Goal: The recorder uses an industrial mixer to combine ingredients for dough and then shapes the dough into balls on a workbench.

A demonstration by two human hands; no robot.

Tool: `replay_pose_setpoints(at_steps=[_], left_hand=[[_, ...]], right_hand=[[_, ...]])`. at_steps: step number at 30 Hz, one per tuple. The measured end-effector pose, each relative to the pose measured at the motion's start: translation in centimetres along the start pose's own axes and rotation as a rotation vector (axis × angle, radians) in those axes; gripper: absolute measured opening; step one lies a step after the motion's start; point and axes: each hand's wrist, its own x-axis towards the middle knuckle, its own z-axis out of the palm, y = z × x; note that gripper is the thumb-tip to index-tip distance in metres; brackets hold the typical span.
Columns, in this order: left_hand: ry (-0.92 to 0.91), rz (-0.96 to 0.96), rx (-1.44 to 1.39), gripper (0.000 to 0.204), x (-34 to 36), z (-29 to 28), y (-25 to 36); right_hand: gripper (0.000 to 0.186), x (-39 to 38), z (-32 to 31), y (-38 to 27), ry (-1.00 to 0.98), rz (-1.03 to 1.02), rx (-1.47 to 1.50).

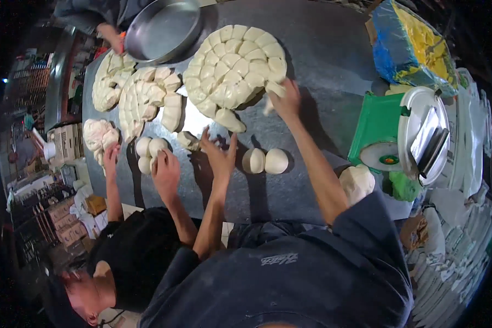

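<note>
A big round of pale dough [232,65], cut into many wedge-like pieces, lies at the far middle of the table. At its right edge, my right hand [287,102] has its fingers closed round a dough piece [275,88]. My left hand [220,158] is over the table with fingers spread, holding nothing that I can see. Just left of its fingertips is a small cut dough piece [188,141]. One elongated piece [229,119] hangs off the round's near edge. Two smooth dough balls [276,162] sit side by side between my arms.
A co-worker's hands [165,170] handle dough balls [144,147] at left, beside more cut dough [142,101]. Another person's hand [112,39] is near a metal pan [164,30]. At right stand a green scale [378,128], a yellow-filled box [421,44] and a dough lump [357,182].
</note>
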Motion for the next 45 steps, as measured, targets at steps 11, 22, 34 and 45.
replay_pose_setpoints(at_steps=[11, 22, 34, 45], left_hand=[[0.083, 0.157, 0.113, 0.047, 5.6, -1.4, -2.6], [-0.040, 0.232, 0.404, 0.043, -15.6, -10.6, -8.9], [0.055, 0.568, 0.213, 0.032, -13.6, -8.1, -11.4], [-0.238, 0.036, 0.347, 0.052, -10.9, -13.9, -9.6]], right_hand=[[0.046, -24.1, -14.7, -13.4, 0.083, 0.443, 0.096], [0.048, -27.7, -10.4, -2.2, 0.182, -0.152, -0.658], [0.030, -29.4, -5.5, 0.3, 0.312, -0.250, -0.693], [0.035, -30.8, -11.4, 0.7, -0.071, -0.027, -0.586]])
